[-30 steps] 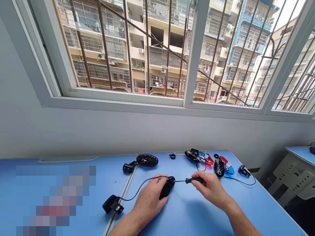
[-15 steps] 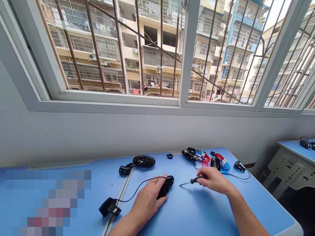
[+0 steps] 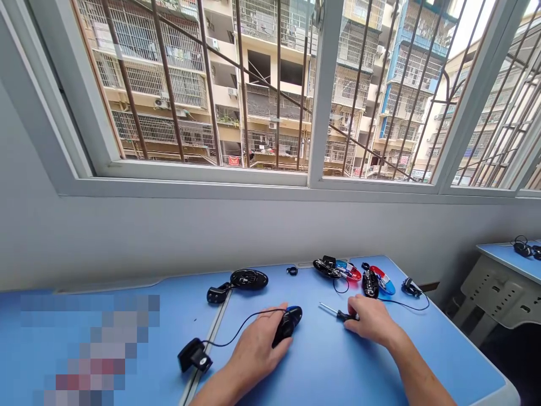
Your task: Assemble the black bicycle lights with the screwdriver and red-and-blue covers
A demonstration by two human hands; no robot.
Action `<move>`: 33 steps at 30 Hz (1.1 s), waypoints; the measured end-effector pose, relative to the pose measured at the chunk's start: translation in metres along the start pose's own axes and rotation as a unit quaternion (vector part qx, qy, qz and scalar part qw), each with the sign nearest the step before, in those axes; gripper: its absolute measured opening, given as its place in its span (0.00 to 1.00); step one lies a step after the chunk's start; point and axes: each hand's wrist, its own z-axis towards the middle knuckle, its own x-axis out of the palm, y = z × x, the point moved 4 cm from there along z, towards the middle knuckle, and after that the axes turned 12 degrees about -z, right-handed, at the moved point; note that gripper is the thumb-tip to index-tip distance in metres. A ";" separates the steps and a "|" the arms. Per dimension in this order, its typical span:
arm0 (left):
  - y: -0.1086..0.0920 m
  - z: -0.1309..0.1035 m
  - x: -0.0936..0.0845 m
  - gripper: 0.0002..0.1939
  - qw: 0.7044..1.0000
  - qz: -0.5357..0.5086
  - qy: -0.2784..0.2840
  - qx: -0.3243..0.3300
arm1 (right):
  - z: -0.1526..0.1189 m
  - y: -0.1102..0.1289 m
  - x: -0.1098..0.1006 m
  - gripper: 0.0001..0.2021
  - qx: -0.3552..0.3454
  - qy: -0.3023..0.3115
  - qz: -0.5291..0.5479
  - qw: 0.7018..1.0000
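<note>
My left hand (image 3: 260,341) is wrapped around a black oval device (image 3: 288,326) on the blue table, with a bit of blue at its far edge. A thin black cord runs from the device to a small black block-shaped part (image 3: 194,355) at the left. My right hand (image 3: 372,318) grips a screwdriver (image 3: 340,314) by its dark handle. The screwdriver's bare shaft points left and away from me, apart from the device. My left palm and fingers hide part of the device.
Behind my left hand lies another black oval device (image 3: 249,279) with its small black part (image 3: 218,293). A black ring-like piece (image 3: 292,270) sits near the wall. Opened devices with red and blue shells (image 3: 382,280) and a coiled black cable (image 3: 411,287) lie at the back right.
The screwdriver has swung so its tip points farther away from me, and my right hand has moved slightly right and nearer. The device in my left hand has tilted a little, showing blue.
</note>
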 end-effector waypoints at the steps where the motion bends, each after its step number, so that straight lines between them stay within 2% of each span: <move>1: 0.001 0.001 0.001 0.25 1.000 -0.010 -0.004 -0.008 | 0.000 0.002 -0.001 0.06 0.001 -0.013 0.000 1.000; 4: 0.006 0.003 0.003 0.23 0.999 -0.047 -0.026 -0.010 | 0.001 0.018 -0.002 0.08 -0.025 -0.080 0.070 0.994; 6: 0.010 0.004 0.005 0.22 0.996 -0.069 -0.048 -0.007 | 0.002 0.037 0.003 0.07 -0.068 -0.114 0.213 0.968; 8: 0.013 0.005 0.007 0.23 0.994 -0.086 -0.068 -0.002 | 0.006 0.054 0.016 0.06 -0.077 -0.094 0.337 0.934; 10: 0.015 0.005 0.009 0.24 0.991 -0.101 -0.085 0.004 | 0.013 0.066 0.034 0.07 -0.036 -0.026 0.455 0.890; 12: 0.016 0.005 0.011 0.25 0.989 -0.110 -0.095 0.014 | 0.019 0.074 0.046 0.12 -0.018 0.019 0.498 0.867; 16: 0.013 0.005 0.013 0.29 0.988 -0.108 -0.103 0.040 | 0.026 0.078 0.055 0.17 -0.006 0.072 0.541 0.838; 20: 0.008 0.004 0.014 0.32 0.989 -0.093 -0.092 0.069 | 0.027 0.079 0.056 0.18 0.008 0.090 0.569 0.817; 25: 0.007 0.004 0.014 0.29 0.991 -0.056 -0.087 0.088 | 0.027 0.081 0.058 0.17 0.031 0.098 0.587 0.803; 33: 0.005 0.002 0.016 0.26 0.982 -0.041 -0.094 0.160 | 0.027 0.079 0.064 0.14 0.065 0.121 0.602 0.786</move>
